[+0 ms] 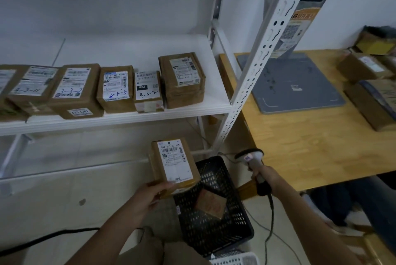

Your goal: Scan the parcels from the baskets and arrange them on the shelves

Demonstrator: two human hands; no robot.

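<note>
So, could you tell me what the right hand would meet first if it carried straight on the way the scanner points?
Probably the slotted white shelf upright: the right hand aims the scanner up and slightly left, past the held parcel. Depth is unclear, so it may pass in front.

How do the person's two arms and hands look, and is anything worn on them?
Both forearms are bare as far as the picture shows: no sleeves, gloves, watch or bracelet visible. The left hand and right hand are bare too, with no rings that I can make out in the dim, slightly blurred view.
</note>
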